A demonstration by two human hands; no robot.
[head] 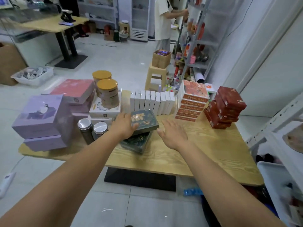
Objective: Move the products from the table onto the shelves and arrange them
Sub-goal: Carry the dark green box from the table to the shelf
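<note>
A wooden table (pixel 205 153) holds many products. Two dark green boxes are stacked at its middle: the upper green box (pixel 146 120) lies askew on the lower green box (pixel 136 142). My left hand (pixel 125 126) rests with straight fingers on the left part of the upper box. My right hand (pixel 172 133) hovers open over bare tabletop just right of the stack, touching nothing. Around them stand purple boxes (pixel 41 118), pink boxes (pixel 73 90), two gold-lidded tins (pixel 108 92), two silver-capped jars (pixel 91 130), a row of white boxes (pixel 152 102), orange boxes (pixel 191 102) and red boxes (pixel 224 107).
Metal shelves (pixel 198 41) with goods stand at the back right, and a person in a white shirt (pixel 162 22) faces them. A stool (pixel 155 76) carries a woven basket (pixel 161 58). A white shelf unit (pixel 282 128) and a bin (pixel 275 174) are at my right.
</note>
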